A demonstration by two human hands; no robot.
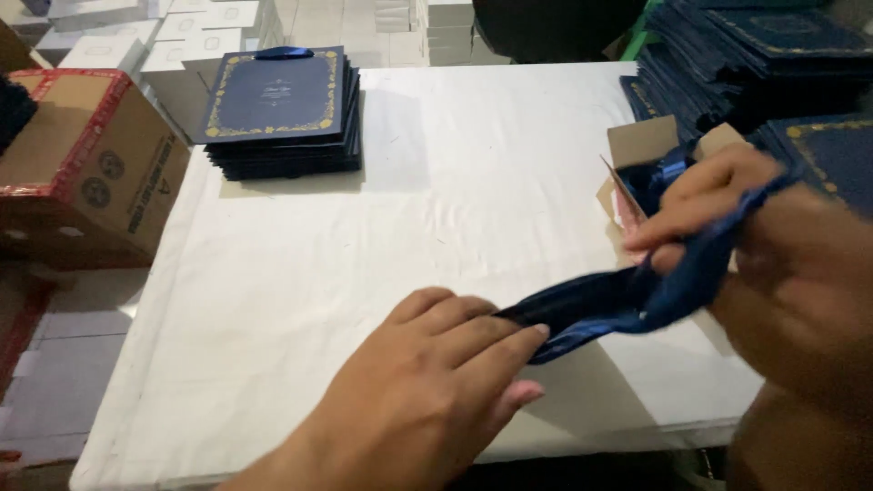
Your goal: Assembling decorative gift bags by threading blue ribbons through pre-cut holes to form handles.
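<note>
Nearest, left hand (427, 382) palm down, fingers pressed together and laid flat on one end of a dark blue ribbon (627, 295), pinning it to the white table (364, 273); ribbon stretched rightward and upward off the tabletop, slightly blurred; right hand (727, 218) raised above the table's right edge, fingers curled and pinching the ribbon's other end, thumb side partly hidden behind the cloth; just behind that hand, a small open cardboard box (641, 145) with more blue material inside, contents too dim to tell apart; farther back on the left of the table, a neat stack of navy bags (282, 109) with gold borders and a blue handle on top; off the table's left edge, a brown carton with red tape (86, 164); at far right, heaped dark blue flat pieces (755, 55); beyond, white boxes (182, 36) in rows.
</note>
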